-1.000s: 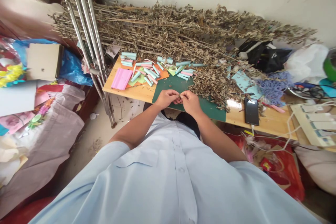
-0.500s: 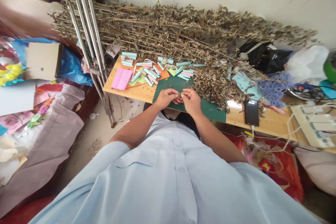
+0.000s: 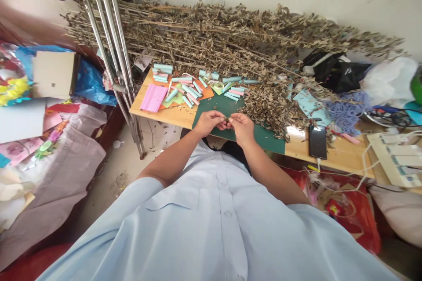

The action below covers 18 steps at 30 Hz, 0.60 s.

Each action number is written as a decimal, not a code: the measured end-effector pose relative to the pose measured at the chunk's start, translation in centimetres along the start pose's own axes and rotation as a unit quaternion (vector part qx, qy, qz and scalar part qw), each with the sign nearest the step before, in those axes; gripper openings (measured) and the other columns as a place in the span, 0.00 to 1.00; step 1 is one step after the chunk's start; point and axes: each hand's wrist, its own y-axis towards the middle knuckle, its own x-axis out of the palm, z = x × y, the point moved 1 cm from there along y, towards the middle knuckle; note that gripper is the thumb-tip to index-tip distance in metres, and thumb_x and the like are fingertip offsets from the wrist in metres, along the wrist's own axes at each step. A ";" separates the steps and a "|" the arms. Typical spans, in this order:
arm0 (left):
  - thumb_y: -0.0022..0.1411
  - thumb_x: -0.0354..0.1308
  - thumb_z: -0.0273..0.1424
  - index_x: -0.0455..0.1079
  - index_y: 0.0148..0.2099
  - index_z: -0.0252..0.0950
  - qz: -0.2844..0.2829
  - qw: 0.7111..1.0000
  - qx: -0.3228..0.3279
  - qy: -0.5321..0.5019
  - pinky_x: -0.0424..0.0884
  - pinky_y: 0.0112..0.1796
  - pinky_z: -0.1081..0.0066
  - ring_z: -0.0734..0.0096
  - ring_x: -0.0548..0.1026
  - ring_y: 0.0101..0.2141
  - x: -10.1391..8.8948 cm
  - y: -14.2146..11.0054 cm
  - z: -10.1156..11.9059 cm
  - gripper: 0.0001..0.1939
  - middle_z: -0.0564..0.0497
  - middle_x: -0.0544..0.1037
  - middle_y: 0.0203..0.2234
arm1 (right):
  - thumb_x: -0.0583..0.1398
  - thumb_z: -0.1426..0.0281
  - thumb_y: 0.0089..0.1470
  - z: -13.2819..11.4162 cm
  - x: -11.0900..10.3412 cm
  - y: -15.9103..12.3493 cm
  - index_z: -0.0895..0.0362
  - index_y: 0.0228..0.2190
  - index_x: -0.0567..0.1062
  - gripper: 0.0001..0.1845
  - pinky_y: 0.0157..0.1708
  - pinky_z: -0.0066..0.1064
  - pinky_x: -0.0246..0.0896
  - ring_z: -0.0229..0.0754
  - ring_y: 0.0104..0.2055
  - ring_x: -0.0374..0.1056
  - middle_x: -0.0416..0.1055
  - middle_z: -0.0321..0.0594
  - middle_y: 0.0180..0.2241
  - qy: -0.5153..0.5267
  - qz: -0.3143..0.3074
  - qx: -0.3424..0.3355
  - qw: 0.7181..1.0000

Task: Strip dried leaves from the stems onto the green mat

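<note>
Above the near edge of a dark green mat (image 3: 270, 139), my left hand (image 3: 208, 124) and my right hand (image 3: 243, 129) meet fingertip to fingertip. Both are closed in a pinch on a small brownish-green bit of dried leaf (image 3: 227, 119), mostly covered by the fingers. Just beyond my right hand, a heap of crumbled dried leaves (image 3: 267, 106) spreads over the mat. Several light blue and pink paper rolls (image 3: 191, 91) lie past my left hand on orange and green sheets, next to a folded pink paper (image 3: 154, 98).
Long dried leafy stalks (image 3: 204, 30) stretch along the wall behind the table (image 3: 180, 115). Metal crutches (image 3: 110, 39) stand at its left end. To the right are a phone (image 3: 317, 141) on a cable, purple yarn (image 3: 347, 112), a light blue sheet (image 3: 310, 104) and a power strip (image 3: 397, 158).
My right hand's fingers have shifted slightly around the pinched bit, with the thumb a little apart from the left fingertips. The view has tilted slightly; the table things stay in place.
</note>
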 end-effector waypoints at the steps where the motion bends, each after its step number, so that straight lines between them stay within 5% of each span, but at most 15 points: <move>1: 0.54 0.71 0.36 0.72 0.40 0.28 -0.001 1.000 0.001 -0.005 0.79 0.29 0.68 0.66 0.81 0.26 0.0 0.0 0.0 0.19 0.45 0.81 0.26 | 0.67 0.61 0.44 0.0 0.0 0.0 0.54 0.35 0.73 0.16 0.29 0.36 0.73 0.40 0.26 0.71 0.74 0.34 0.26 0.005 0.010 0.004 1.000; 13: 0.53 0.72 0.39 0.71 0.38 0.28 -0.021 1.000 0.010 0.007 0.78 0.28 0.69 0.66 0.80 0.25 0.3 -0.2 0.2 0.20 0.46 0.80 0.24 | 0.66 0.61 0.49 -0.9 -0.4 -0.6 0.54 0.37 0.75 0.14 0.38 0.39 0.73 0.43 0.33 0.74 0.77 0.39 0.33 -0.136 -0.018 -0.114 0.984; 18: 0.53 0.71 0.39 0.72 0.39 0.28 -0.025 1.000 -0.007 0.016 0.78 0.29 0.69 0.67 0.80 0.25 0.3 -0.2 0.4 0.20 0.45 0.80 0.24 | 0.66 0.63 0.48 -0.7 -0.2 -0.4 0.54 0.36 0.74 0.13 0.37 0.38 0.72 0.42 0.32 0.73 0.76 0.38 0.32 -0.114 -0.025 -0.099 0.988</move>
